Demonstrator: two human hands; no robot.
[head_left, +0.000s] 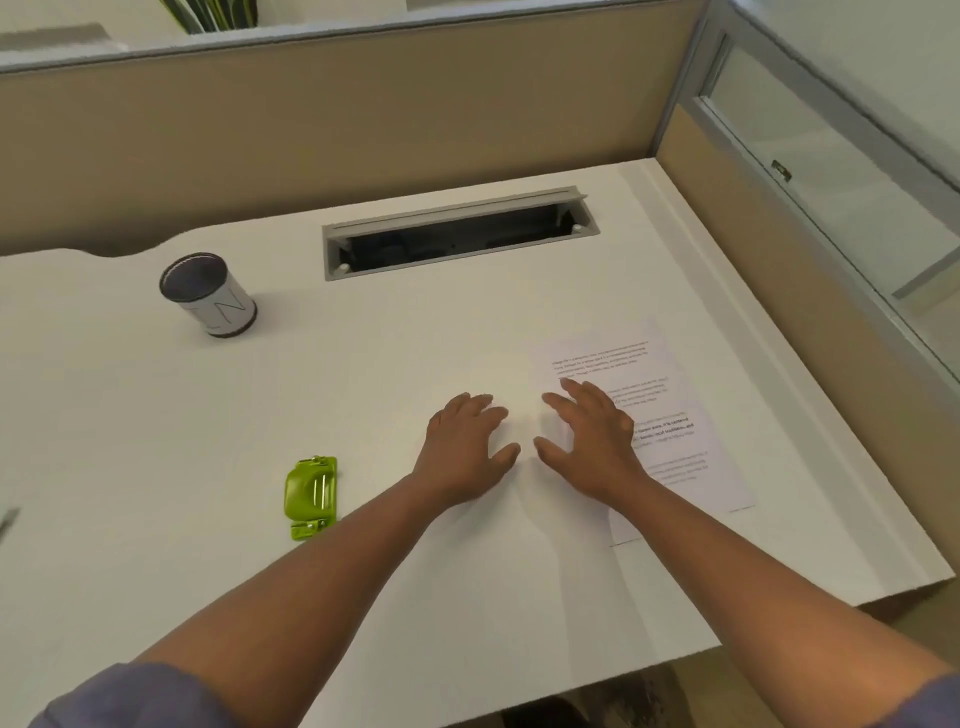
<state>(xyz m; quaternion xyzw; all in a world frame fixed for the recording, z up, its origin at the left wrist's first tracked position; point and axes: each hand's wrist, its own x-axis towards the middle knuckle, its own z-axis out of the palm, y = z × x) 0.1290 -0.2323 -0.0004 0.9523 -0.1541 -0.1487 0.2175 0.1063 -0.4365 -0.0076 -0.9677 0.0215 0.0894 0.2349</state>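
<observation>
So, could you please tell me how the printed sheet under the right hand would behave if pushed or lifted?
The printed sheet lies thin and flat, so it is probably light and would flop if lifted by one edge. On the smooth desk it would likely slide under the flat right hand. Its flush edges may be hard to pinch.

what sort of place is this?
Most likely an office cubicle: tan partition panels around a white desk with an open cable hatch, plus a printed sheet and a green hole punch on it.
</observation>
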